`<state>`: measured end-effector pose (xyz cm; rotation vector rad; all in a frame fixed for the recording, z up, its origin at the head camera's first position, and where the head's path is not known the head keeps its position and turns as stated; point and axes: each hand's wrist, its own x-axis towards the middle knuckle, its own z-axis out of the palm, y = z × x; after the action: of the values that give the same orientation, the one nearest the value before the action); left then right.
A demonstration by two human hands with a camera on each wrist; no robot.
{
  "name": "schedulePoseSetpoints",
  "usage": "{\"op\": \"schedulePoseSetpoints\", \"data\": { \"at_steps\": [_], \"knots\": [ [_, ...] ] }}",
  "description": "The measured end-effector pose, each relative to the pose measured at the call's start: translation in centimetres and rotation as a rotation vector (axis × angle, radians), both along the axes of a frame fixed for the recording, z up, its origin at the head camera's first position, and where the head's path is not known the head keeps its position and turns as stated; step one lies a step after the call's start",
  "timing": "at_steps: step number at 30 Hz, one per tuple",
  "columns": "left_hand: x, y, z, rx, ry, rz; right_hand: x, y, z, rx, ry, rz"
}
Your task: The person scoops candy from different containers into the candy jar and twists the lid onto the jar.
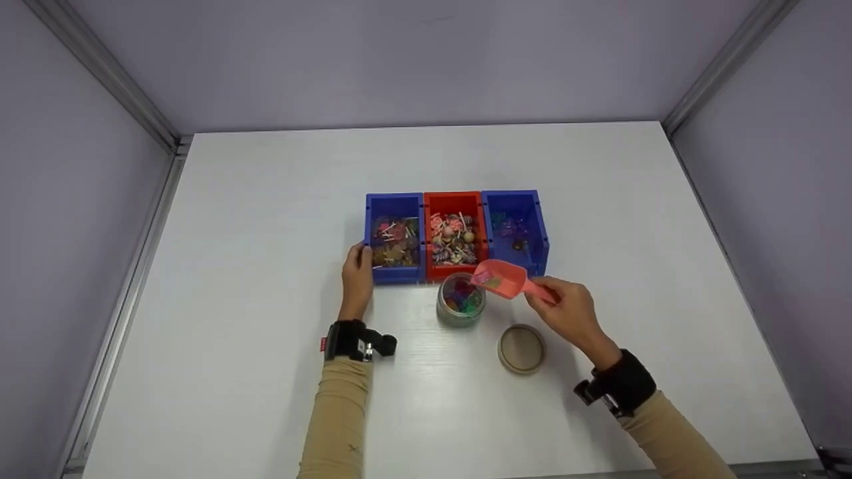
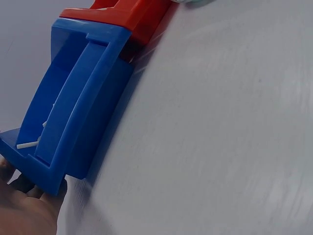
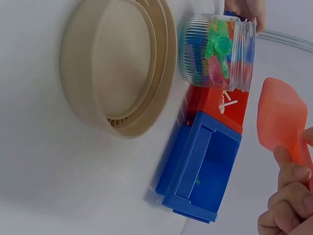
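Note:
My right hand grips the handle of a coral-pink scoop, raised with its mouth beside the rim of a glass jar. A few small pink and greenish pieces lie in the scoop. The ribbed jar holds colourful translucent pieces. My left hand holds the near left corner of the left blue bin, its fingers against the outside. That bin contains small candy-like pieces with white sticks. Beside it, the red bin holds lollipop-shaped pieces, and the right blue bin a few translucent ones.
A round beige lid lies on the white table, in front of and right of the jar. The three bins stand side by side in a row behind the jar. Pale walls enclose the table at the back and sides.

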<state>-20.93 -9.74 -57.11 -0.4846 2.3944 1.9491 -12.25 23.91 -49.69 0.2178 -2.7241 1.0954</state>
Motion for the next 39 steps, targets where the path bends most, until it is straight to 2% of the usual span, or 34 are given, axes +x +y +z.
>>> {"op": "schedulePoseSetpoints", "data": {
  "at_steps": [8, 15, 24, 32, 39],
  "knots": [
    [0.0, 0.1, 0.2, -0.001, -0.003, 0.000, 0.5, 0.1, 0.1, 0.079, -0.042, 0.040],
    [0.1, 0.1, 0.3, -0.001, -0.014, -0.011, 0.5, 0.3, 0.9, 0.153, -0.036, 0.086],
    [0.1, 0.0, 0.1, 0.035, 0.016, 0.004, 0.1, 0.3, 2.2, 0.290, -0.053, 0.163],
    [0.0, 0.1, 0.2, 0.083, -0.022, 0.014, -0.3, -0.2, 3.5, 0.351, -0.081, 0.191],
    [0.0, 0.0, 0.7, 0.104, -0.071, -0.019, -0.4, -0.7, 4.5, 0.390, -0.086, 0.216]
  ]
}}
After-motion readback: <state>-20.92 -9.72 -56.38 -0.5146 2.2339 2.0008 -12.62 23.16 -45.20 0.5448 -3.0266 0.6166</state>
